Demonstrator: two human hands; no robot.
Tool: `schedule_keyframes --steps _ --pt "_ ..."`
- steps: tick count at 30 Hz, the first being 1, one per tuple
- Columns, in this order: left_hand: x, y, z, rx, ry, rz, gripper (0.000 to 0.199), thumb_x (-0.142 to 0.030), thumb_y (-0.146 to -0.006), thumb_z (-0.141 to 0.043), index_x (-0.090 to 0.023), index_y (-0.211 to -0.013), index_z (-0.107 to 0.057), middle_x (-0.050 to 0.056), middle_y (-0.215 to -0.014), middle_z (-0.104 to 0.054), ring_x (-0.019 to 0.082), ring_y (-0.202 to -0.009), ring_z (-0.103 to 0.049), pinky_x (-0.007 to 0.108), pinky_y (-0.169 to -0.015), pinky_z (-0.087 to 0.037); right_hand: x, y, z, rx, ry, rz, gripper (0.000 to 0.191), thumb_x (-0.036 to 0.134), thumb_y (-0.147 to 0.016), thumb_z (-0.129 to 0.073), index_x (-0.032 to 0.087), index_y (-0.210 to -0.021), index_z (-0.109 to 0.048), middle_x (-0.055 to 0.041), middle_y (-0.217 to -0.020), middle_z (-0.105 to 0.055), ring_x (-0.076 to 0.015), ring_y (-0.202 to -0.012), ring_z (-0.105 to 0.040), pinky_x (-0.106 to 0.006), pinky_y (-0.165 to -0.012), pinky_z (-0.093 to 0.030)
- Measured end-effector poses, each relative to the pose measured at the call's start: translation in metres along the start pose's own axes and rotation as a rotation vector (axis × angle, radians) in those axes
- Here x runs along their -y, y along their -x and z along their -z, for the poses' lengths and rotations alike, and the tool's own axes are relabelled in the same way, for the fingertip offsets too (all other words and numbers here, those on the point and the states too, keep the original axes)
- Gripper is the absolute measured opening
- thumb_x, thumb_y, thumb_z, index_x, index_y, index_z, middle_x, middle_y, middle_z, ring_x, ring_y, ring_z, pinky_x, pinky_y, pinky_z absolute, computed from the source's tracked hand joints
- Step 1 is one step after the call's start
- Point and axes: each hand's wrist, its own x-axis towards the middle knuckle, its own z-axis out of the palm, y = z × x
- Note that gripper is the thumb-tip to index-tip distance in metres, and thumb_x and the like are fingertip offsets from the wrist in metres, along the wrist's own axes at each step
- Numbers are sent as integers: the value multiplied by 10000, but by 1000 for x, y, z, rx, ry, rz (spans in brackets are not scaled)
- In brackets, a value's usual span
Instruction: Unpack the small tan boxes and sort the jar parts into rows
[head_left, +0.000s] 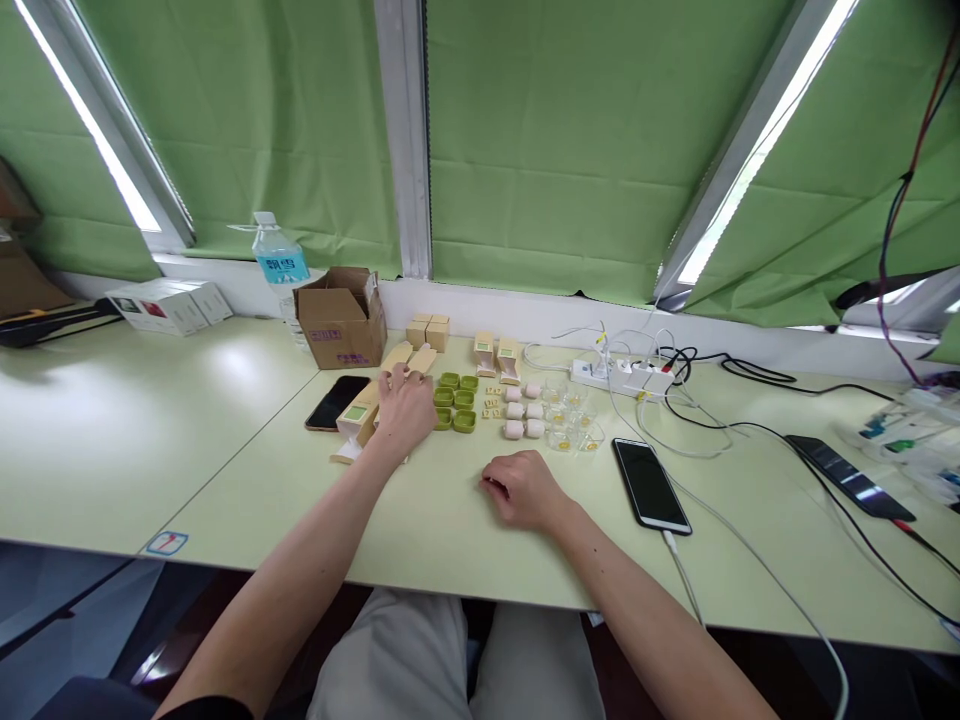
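Note:
My left hand (406, 408) reaches over the small pale-yellow boxes, its bent fingers gripping one open box (423, 358) that it partly hides. Beside it lies another open box (359, 411) with its flaps out. My right hand (525, 488) rests on the table with curled fingers and nothing visible in them. Between and beyond the hands stand rows of green square cups (443, 397), tiny yellow pieces (492, 403), pale pink rounded pieces (514, 411) and clear plastic cups (561, 438). Two more open boxes (484, 353) lie behind these rows.
Two closed small boxes (428, 332), a brown carton (341, 318) and a water bottle (280, 265) stand along the back. A phone (337, 403) lies left of the boxes. On the right are a charging phone (649, 485), a power strip (622, 378), loose cables and a dark device (849, 477).

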Motion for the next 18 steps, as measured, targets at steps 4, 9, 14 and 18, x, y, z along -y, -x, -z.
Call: schedule_keyframes --steps 4,9,14,18 --pt "11 -32 13 -55 64 38 416 -144 -889 -522 -162 -1225 -766 225 -1233 -750 442 -1390 -442 586 -1097 -300 1 -1 2 -20 -7 24 216 210 -955 -614 203 -742 -648 -12 -676 -681 -134 -553 -479 -324 -591 -200" --pt "31 -99 -8 2 38 41 420 -191 -871 -545 -136 -1238 -741 253 -1271 -709 464 -1386 -422 579 -1077 -310 4 -3 2 -37 -24 50 235 223 -958 -599 206 -724 -617 -8 -669 -672 -131 -544 -457 -323 -587 -205" --pt "38 -147 -41 139 -20 129 524 -299 -908 -573 -68 -1372 -643 341 -1412 -609 501 -1430 -399 595 -1093 -324 4 -5 0 -20 -29 28 235 221 -953 -585 204 -720 -613 -6 -668 -667 -131 -546 -438 -328 -589 -203" --pt "34 -169 -55 256 -32 209 742 -415 -918 -593 -98 -1579 -476 353 -1547 -516 537 -1488 -336 675 -1137 -279 3 -6 0 18 -27 11 231 228 -945 -569 201 -721 -620 -10 -678 -669 -132 -551 -438 -325 -591 -194"
